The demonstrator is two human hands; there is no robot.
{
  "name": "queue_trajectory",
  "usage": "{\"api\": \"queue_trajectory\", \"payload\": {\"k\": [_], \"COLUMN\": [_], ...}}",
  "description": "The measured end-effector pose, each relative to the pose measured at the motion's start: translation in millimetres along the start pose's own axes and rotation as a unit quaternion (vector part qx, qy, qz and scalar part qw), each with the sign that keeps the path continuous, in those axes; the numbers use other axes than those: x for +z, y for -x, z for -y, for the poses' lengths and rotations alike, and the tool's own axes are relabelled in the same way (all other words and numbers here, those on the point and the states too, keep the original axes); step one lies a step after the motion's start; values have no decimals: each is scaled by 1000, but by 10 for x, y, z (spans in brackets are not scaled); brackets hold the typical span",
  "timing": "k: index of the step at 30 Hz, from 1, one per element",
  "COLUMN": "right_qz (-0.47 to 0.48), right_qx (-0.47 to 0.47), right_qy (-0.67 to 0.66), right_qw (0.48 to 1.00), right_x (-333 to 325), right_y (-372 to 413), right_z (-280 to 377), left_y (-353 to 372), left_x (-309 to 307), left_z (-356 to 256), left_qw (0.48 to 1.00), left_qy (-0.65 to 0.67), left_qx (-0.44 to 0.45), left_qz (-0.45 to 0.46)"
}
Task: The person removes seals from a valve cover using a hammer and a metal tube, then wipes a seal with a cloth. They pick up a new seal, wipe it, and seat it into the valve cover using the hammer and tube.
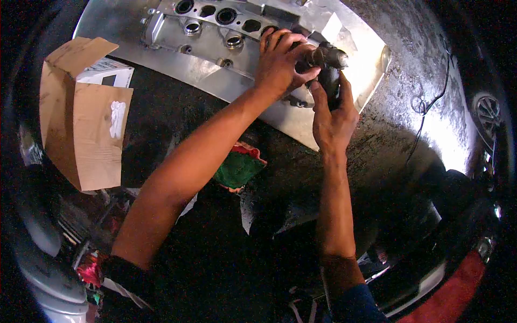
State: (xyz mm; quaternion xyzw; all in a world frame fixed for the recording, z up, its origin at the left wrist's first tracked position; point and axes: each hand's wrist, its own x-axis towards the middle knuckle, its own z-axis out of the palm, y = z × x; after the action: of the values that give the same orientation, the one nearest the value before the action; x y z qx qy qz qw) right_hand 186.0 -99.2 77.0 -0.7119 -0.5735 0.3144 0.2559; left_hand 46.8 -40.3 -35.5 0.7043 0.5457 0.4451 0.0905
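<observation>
My left hand (283, 62) is closed, its fingers curled around the left side of a dark part with a rounded, worn-looking end (336, 58). My right hand (335, 116) grips the same part from below, with the thumb and fingers on either side of it. The exact kind of part cannot be made out. Both hands are above the right end of a silver metal engine cover (212, 40) with several round openings. This cover rests on a pale metal sheet (161, 67).
An open cardboard box (99, 134) with a white printed box (107, 74) inside stands at left. A green and red cloth (239, 168) lies on the dark, stained floor below my left forearm. A thin black cable (444, 89) and a wheel (487, 116) are at right.
</observation>
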Motion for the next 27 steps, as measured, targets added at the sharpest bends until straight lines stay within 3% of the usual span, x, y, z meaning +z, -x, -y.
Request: {"api": "queue_trajectory", "payload": {"k": [27], "right_qz": [-8], "right_qx": [29], "right_qy": [-48], "right_qw": [998], "right_x": [-12], "right_y": [-5], "right_z": [-108], "left_y": [31], "left_x": [34], "left_z": [28], "left_qw": [1000], "left_qy": [-24], "left_qx": [18], "left_qz": [-5]}}
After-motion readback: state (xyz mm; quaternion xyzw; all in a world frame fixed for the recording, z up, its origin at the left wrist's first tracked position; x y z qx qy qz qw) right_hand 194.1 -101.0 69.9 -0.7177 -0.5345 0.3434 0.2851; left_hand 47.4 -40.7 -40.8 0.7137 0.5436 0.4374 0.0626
